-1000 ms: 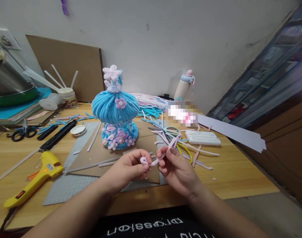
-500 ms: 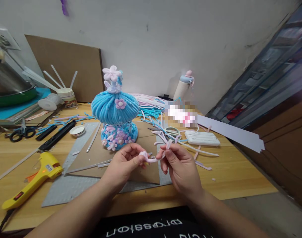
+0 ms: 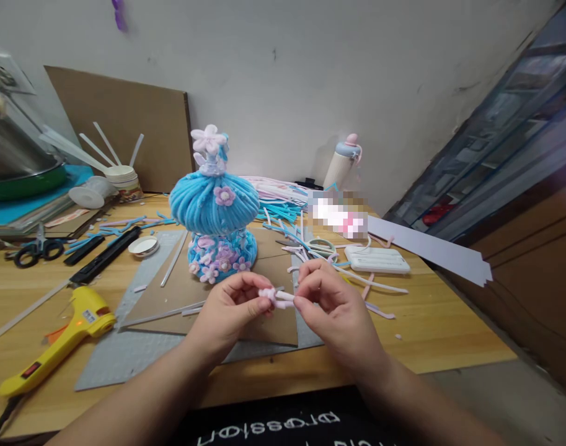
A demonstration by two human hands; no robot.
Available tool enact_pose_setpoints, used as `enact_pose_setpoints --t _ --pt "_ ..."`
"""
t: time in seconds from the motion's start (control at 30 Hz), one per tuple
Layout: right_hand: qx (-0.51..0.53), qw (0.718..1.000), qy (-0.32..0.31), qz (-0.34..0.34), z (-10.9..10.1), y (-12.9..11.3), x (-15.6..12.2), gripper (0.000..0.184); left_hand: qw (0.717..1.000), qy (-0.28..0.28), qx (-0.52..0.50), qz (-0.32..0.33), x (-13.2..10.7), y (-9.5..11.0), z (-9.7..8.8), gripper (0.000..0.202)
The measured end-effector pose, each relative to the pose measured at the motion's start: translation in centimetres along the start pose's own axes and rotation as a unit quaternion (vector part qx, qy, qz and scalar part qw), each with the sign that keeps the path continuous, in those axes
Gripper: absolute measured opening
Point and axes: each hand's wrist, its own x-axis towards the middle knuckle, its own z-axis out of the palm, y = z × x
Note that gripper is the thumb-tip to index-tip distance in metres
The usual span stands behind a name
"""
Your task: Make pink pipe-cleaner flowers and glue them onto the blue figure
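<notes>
The left hand (image 3: 230,310) pinches the bunched end of a pale pink fuzzy strip (image 3: 286,297) — the right hand (image 3: 341,310) grips it farther along (doubled back, perhaps, though fingers hide much). The strip is above the cardboard sheet (image 3: 273,328), in front of the blue fuzzy ornament (image 3: 211,214) — a yellow glue gun (image 3: 84,313) lies leftward on the surface (image 3: 436,328).

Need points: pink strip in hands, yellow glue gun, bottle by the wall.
Pink strip (image 3: 285,296): head view, exposed upper strand.
Yellow glue gun (image 3: 62,344): head view, handle.
Bottle (image 3: 339,170): head view, cream body.
</notes>
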Motion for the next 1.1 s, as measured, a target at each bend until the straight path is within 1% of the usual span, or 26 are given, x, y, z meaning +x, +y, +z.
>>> enact_pose_setpoints --t 0.1,0.3,0.43,0.5,0.57,0.63,0.67,0.73,0.8,0.87,0.93,1.0,1.1 --pt "-0.074 0.997 -0.003 -0.012 0.0 -0.3 0.1 0.012 1.0 0.0 0.0 0.006 0.0 0.0 0.0 0.014" --pt "-0.133 0.99 -0.048 -0.011 0.1 -0.3 0.4 0.014 0.999 -0.021 0.024 0.026 -0.1 0.1 0.0 0.015" --pt "-0.135 0.987 -0.08 -0.024 0.4 -0.4 0.3 0.015 0.992 -0.034 0.107 0.057 -0.3 0.6 0.4 0.013" --pt "-0.133 0.987 -0.09 -0.024 0.6 -0.2 0.4 0.016 0.988 -0.034 0.14 0.057 -0.4 0.7 0.6 0.012" --pt "-0.135 0.987 -0.084 -0.017 0.8 0.1 0.4 0.015 0.993 -0.013 0.113 0.035 -0.4 0.7 0.6 0.018" --pt "-0.133 0.989 -0.064 -0.003 0.9 0.6 0.5 0.014 0.998 0.02 0.056 0.007 -0.4 0.5 0.6 0.026" --pt "-0.126 0.991 -0.052 0.005 0.9 0.8 0.6 0.013 0.999 0.031 0.033 -0.008 -0.3 0.3 0.5 0.029" --pt "-0.104 0.994 -0.036 0.019 0.9 1.2 0.7 0.011 0.999 0.039 0.014 -0.029 -0.2 0.2 0.3 0.026" --pt "-0.075 0.996 -0.04 0.03 0.8 1.5 0.7 0.008 0.998 0.042 0.011 -0.041 -0.1 0.2 0.2 0.019" --pt "-0.036 0.997 -0.055 0.045 0.8 1.7 0.7 0.005 0.998 0.055 0.006 -0.039 -0.1 0.5 0.3 0.015" --pt "0.028 0.995 -0.06 0.076 0.8 2.0 0.6 0.007 0.997 0.075 -0.01 -0.034 0.0 0.7 0.4 0.016" --pt "0.092 0.987 -0.052 0.121 0.8 2.3 0.6 0.013 0.995 0.091 -0.033 -0.031 0.0 0.9 0.4 0.017" --pt "0.127 0.976 -0.044 0.171 0.8 2.6 0.6 0.014 0.993 0.101 -0.051 -0.038 0.0 0.7 0.4 0.019"
